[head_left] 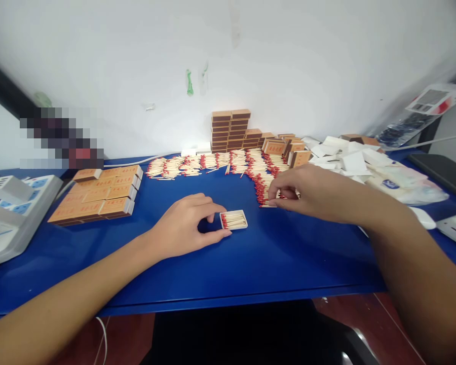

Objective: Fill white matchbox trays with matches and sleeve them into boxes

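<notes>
A small open matchbox tray with red-tipped matches in it lies on the blue table. My left hand pinches the tray's left end between thumb and fingers. My right hand reaches into the near end of the long spread of loose matches, its fingers curled and pinched on a few matches. Behind that hand lie orange matchbox sleeves and a stack of boxes against the wall.
Filled matchboxes sit in flat rows at the left. A grey power strip lies at the far left. White empty trays and plastic packets crowd the right. A white cable runs along the wall.
</notes>
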`<state>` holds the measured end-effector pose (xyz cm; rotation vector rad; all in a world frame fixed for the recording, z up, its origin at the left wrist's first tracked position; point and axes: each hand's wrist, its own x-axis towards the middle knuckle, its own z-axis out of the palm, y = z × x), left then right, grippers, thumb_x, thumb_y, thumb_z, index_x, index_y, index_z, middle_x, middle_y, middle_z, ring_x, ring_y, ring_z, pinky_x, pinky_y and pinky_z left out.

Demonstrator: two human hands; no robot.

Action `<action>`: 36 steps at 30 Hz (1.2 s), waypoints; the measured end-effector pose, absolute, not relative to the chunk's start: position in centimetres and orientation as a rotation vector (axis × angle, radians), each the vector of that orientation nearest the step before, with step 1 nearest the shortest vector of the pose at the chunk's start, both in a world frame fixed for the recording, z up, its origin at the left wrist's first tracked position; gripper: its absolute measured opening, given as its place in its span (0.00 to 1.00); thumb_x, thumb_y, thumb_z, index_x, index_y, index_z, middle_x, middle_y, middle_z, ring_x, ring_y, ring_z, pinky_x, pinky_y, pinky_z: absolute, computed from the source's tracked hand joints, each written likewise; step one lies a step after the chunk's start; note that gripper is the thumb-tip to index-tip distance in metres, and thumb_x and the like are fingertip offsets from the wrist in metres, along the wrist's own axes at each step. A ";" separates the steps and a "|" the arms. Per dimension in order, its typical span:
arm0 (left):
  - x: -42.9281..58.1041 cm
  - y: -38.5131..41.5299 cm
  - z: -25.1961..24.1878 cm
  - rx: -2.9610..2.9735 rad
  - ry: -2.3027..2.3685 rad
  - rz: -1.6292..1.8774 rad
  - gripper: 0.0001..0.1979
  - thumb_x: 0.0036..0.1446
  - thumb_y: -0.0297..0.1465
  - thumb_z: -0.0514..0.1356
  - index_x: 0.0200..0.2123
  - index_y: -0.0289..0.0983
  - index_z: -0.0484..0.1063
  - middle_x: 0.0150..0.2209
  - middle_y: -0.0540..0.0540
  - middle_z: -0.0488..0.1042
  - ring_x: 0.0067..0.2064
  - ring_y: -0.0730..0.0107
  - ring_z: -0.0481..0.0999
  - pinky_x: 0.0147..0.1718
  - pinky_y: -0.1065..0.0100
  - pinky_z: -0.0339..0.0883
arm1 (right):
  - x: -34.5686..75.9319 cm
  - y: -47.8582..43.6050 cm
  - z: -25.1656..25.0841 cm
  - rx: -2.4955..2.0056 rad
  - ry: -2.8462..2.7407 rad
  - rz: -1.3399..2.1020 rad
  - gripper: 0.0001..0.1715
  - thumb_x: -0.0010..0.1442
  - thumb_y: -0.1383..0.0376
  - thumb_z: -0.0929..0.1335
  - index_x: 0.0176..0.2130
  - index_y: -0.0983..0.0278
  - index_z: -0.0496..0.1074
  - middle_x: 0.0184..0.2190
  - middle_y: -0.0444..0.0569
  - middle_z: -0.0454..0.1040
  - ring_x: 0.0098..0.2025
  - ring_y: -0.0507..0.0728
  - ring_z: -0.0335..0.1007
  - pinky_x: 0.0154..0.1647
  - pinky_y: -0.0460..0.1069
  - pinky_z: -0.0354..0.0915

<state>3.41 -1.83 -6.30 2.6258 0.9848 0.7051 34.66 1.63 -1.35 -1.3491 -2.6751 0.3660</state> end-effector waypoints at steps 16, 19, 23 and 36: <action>3.3 -1.8 -6.2 2.614 1.004 0.677 0.15 0.67 0.40 0.70 0.51 0.38 0.82 0.34 0.49 0.77 0.37 0.66 0.75 0.40 0.65 0.69 | 33.6 1.0 -1.6 -1.496 -2.790 0.389 0.09 0.64 0.64 0.68 0.30 0.59 0.71 0.30 0.47 0.77 0.29 0.55 0.67 0.29 0.51 0.55; 3.2 -1.9 -6.1 2.615 1.008 0.672 0.15 0.67 0.40 0.70 0.51 0.38 0.82 0.34 0.49 0.77 0.37 0.67 0.75 0.40 0.65 0.69 | 33.7 1.1 -1.7 -1.472 -2.762 0.408 0.10 0.66 0.61 0.68 0.32 0.59 0.71 0.30 0.47 0.77 0.29 0.56 0.68 0.30 0.51 0.56; 3.2 -1.9 -6.2 2.607 1.020 0.660 0.15 0.67 0.41 0.70 0.51 0.39 0.82 0.34 0.49 0.77 0.37 0.66 0.75 0.40 0.65 0.69 | 34.0 1.4 -1.9 -1.427 -2.734 0.412 0.13 0.69 0.57 0.67 0.33 0.58 0.73 0.31 0.48 0.78 0.31 0.57 0.69 0.31 0.51 0.57; 3.2 -1.9 -6.2 2.607 1.021 0.658 0.15 0.67 0.41 0.70 0.52 0.39 0.82 0.34 0.49 0.77 0.38 0.66 0.75 0.40 0.64 0.69 | 34.1 1.4 -2.0 -1.398 -2.723 0.414 0.15 0.71 0.55 0.66 0.34 0.58 0.73 0.34 0.49 0.80 0.33 0.58 0.72 0.32 0.51 0.58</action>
